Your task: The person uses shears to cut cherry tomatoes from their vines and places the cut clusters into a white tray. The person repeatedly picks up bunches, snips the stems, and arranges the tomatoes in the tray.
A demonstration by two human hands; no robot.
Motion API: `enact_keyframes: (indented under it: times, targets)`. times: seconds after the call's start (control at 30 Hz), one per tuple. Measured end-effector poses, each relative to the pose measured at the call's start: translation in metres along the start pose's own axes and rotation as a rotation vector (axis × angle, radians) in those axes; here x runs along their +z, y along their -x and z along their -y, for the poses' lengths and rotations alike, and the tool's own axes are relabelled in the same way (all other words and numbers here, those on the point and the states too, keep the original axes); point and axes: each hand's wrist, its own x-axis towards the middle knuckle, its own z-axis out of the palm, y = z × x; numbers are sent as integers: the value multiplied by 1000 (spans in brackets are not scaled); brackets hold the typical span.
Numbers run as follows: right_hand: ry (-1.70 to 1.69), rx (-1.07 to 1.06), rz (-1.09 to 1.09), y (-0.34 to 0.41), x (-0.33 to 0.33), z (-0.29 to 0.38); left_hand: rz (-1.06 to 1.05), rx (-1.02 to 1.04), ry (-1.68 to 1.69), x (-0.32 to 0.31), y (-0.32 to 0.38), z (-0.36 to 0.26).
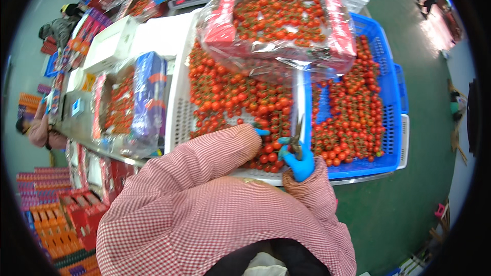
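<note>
My right hand [301, 163], in a blue glove, is closed around a small hand tool [295, 142], likely snips, above the near edge of a white perforated crate [179, 122] of vine cherry tomatoes [218, 88]. My left hand [262, 132], also blue-gloved, is mostly hidden by its checked sleeve; its visible fingers lie at the tomatoes, and its grip is not clear. To the right, a blue perforated crate [388, 134] holds more tomatoes on the vine. A plastic-wrapped red carton [219, 27] of tomatoes rests across the far part of both crates.
Left of the white crate stands a plastic-covered carton [149, 92] of tomatoes on a metal table [86, 122]. White foam boxes [111, 46] and a scale [190, 0] are beyond. Two people work at far left. Stacked colored cartons [53, 230] stand at lower left; green floor lies right.
</note>
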Motion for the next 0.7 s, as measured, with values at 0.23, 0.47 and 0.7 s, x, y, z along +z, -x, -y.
enact_keyframes:
  times: [0.23, 0.47, 0.7]
  targets:
    - [9, 50, 12, 0, -1, 7, -7, 24, 85, 11, -6, 0]
    - [38, -13, -20, -2, 3, 6, 251, 124, 1186, -55, 21, 20]
    - [186, 102, -100, -5, 44, 7, 503, 521, 1771, -119, 101, 9]
